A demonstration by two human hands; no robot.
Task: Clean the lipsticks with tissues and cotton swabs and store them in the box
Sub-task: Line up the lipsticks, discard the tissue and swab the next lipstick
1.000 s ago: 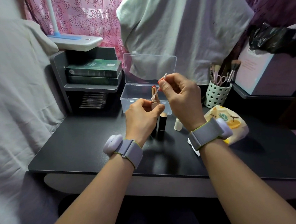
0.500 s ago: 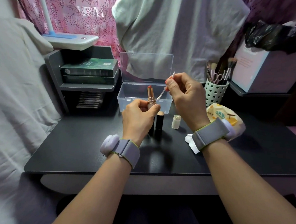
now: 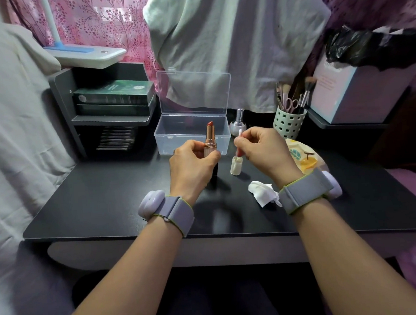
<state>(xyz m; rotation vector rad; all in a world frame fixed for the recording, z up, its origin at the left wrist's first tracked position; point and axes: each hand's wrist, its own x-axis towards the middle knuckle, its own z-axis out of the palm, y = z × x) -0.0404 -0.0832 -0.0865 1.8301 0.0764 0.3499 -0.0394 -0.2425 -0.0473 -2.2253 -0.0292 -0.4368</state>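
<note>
I see my left hand (image 3: 192,165) hold the lipstick (image 3: 210,137) straight up, fingers curled round its base, so the red tip stays clear and easy to reach. My right hand (image 3: 263,151) pinches 1 cotton swab (image 3: 238,143) with its lower end at the mouth of a small bottle (image 3: 236,165) on the counter (image 3: 106,201), I think to wet it. The box (image 3: 193,140) sits open just behind, ready for the clean lipstick, and a used tissue (image 3: 262,192) lies near my right wrist.

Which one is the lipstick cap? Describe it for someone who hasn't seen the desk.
Start at the clear plastic box at the back of the black desk. Just in front of its right end, below the right hand, stands the lipstick cap: a short, pale cream cylinder, open-topped, unlike the crumpled white tissue nearby.
</note>
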